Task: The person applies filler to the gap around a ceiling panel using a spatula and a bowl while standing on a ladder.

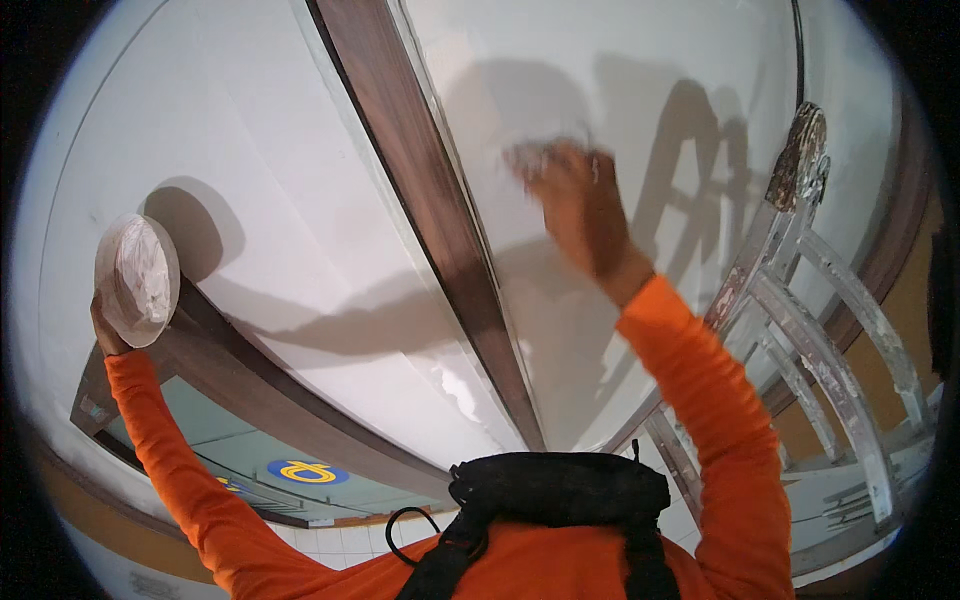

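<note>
At the far left, my left hand point(108, 325) holds up a shallow round white bowl point(172, 262) by its side, fingers behind and under it. A mass of white paste, like wall putty point(140, 270), lies in the bowl. My right hand point(575, 195) is raised in front of the white wall panel point(480, 35), right of a dark brown wooden strip point(385, 120). Its fingers are bent together and smeared by motion, with whitish marks on them. Whatever they grip is too blurred to name. Rough white patches point(460, 390) show beside the strip's lower part.
A paint-spattered metal ladder point(830, 365) stands at the right, its top end wrapped in stained dark material point(800, 160). A dark cable point(799, 50) runs above it. Lower left is a dark wooden frame point(260, 370) around a glass pane point(220, 435). A black pouch point(560, 490) is strapped on my chest.
</note>
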`<state>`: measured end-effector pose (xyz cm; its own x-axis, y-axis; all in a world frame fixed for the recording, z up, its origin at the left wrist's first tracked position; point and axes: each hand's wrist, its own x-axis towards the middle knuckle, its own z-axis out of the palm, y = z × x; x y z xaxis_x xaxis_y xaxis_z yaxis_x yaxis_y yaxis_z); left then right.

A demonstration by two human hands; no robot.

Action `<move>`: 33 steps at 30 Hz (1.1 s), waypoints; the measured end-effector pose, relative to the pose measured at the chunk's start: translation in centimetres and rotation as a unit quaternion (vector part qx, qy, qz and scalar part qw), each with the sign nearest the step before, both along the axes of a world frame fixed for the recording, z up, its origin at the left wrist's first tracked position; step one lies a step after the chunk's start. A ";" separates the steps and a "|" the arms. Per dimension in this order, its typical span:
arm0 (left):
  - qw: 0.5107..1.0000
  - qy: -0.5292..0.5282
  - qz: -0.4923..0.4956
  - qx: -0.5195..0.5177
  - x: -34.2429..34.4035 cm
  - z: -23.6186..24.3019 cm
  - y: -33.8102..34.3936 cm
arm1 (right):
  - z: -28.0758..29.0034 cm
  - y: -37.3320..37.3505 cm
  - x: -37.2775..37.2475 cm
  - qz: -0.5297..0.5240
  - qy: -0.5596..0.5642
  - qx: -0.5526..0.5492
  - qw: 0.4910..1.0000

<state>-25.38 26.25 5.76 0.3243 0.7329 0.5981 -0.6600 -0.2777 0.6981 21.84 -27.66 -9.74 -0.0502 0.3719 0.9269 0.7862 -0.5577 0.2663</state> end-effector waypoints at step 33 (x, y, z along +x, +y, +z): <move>0.989 0.091 -0.059 0.105 -1.1 0.4 2.9 | -11.6 0.5 -2.0 0.136 0.173 0.177 0.959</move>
<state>-26.51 29.13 6.20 0.5164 0.5490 0.6572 -0.5657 -0.3574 0.7431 19.87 -27.18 -21.32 0.2320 0.0470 0.9716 0.9230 -0.3259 -0.2046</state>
